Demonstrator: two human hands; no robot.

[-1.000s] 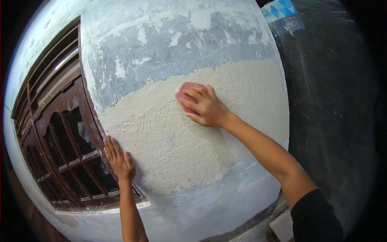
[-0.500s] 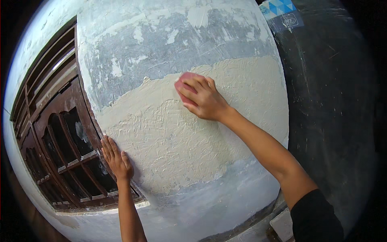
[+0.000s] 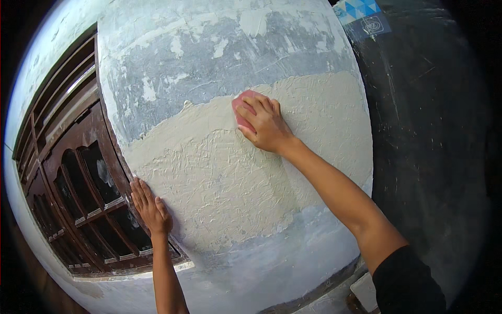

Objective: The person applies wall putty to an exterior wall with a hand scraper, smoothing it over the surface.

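My right hand (image 3: 267, 124) presses a flat pink pad (image 3: 243, 111) against the wall, its fingers spread over the top and gripping the edges. Whether the pad is folded sandpaper or something else, I cannot tell. It lies near the upper edge of a rough cream plaster band (image 3: 209, 183), marked with ridges and swirls. Lower left, my left hand (image 3: 151, 209) is flat with fingers stretched, resting where the brown window frame (image 3: 116, 141) meets the wall. Nothing is held in it.
A brown wooden window (image 3: 89, 183) with dark panes fills the left. Patchy grey wall (image 3: 209, 68) lies above the plaster band. On the right hangs a dark sheet or panel (image 3: 429, 157) with a blue-white printed patch (image 3: 361, 13). A pale block (image 3: 366, 290) sits low right.
My right hand and the pink pad have shifted slightly to the right and up along the plaster. My left hand stays in place; the view has moved a little.
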